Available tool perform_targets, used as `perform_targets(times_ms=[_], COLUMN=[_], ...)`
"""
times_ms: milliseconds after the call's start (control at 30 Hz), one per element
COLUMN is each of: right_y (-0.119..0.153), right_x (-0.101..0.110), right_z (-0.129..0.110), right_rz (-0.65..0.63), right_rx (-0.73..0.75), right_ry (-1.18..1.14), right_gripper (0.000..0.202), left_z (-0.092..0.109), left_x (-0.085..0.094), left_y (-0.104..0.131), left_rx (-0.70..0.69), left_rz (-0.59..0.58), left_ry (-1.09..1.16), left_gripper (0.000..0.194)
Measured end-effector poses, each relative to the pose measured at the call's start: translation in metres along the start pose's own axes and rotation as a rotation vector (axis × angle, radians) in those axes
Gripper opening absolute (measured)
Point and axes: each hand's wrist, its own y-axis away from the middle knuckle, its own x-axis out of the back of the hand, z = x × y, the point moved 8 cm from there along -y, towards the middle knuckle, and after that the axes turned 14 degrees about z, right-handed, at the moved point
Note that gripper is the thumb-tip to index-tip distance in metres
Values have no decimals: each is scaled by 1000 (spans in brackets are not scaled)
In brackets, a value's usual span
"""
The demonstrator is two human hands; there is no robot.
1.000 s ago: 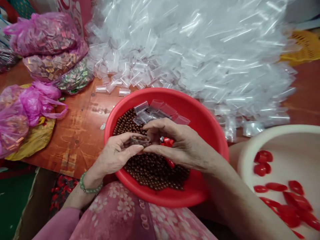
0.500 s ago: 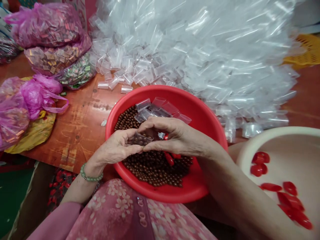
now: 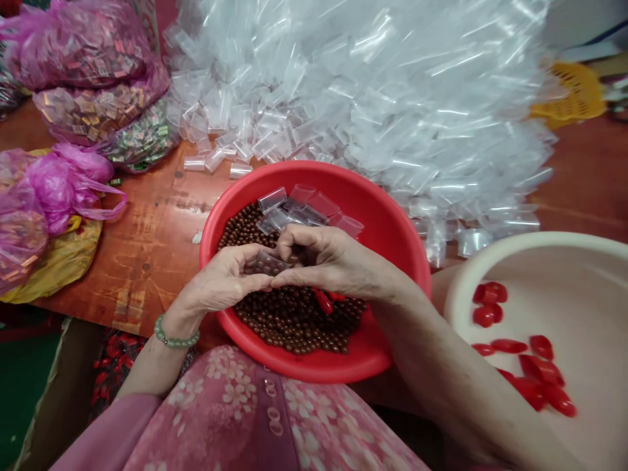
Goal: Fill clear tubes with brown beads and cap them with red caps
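Over the red basin [image 3: 409,252], my left hand [image 3: 218,278] pinches a clear plastic tube [image 3: 269,263] between thumb and fingers. My right hand [image 3: 338,261] is closed at the tube's right end, its index finger curled and its thumb tip near the left thumb. Whatever lies inside those right fingers is hidden. Below both hands, glossy brown balls [image 3: 294,337] cover much of the basin floor. Several more clear tubes [image 3: 289,206] lie at the back of the basin. Shiny red pieces [image 3: 322,301] show just under my right hand.
A large heap of clear tubes [image 3: 367,98] covers the table [image 3: 152,229] behind the basin. At right, a cream basin [image 3: 458,294] holds several red pieces [image 3: 540,369]. Pink bags [image 3: 83,52] of small packets sit left. A yellow basket [image 3: 572,91] stands far right.
My right fingers have curled in closer at the tube's end, and the silver-and-red bit seen under them is now hidden. The whole view has shifted slightly.
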Motion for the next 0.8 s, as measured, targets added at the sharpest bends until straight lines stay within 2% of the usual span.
perform_targets(times_ms=[167, 267, 333, 400, 467, 600, 667, 700, 800], right_y=[7, 17, 29, 40, 48, 51, 49, 47, 40], right_x=[4, 19, 22, 17, 17, 27, 24, 18, 13], right_z=[-1, 4, 9, 13, 22, 48, 52, 49, 44], right_rz=[22, 191, 193, 87, 29, 42, -1, -33, -19], right_rx=[-17, -59, -66, -28, -1, -162, -201, -165, -157], right_ry=[-3, -60, -26, 119, 373, 928, 1039, 1041, 1053], right_gripper=[26, 24, 27, 29, 28, 26, 27, 28, 31], left_z=[4, 8, 14, 21, 28, 34, 39, 41, 43], left_x=[-1, 5, 12, 17, 18, 11, 10, 10, 9], left_y=[-3, -6, -4, 2, 10, 20, 20, 19, 12], left_rx=[-44, -110, -175, -260, -343, -442, -477, -477, -363], left_rz=[12, 124, 232, 303, 301, 212, 238, 268, 320], left_ry=[-46, -31, -18, -10, -31, -304, -443, -457, -342], left_gripper=[22, 22, 20, 17, 15, 15, 16, 16, 16])
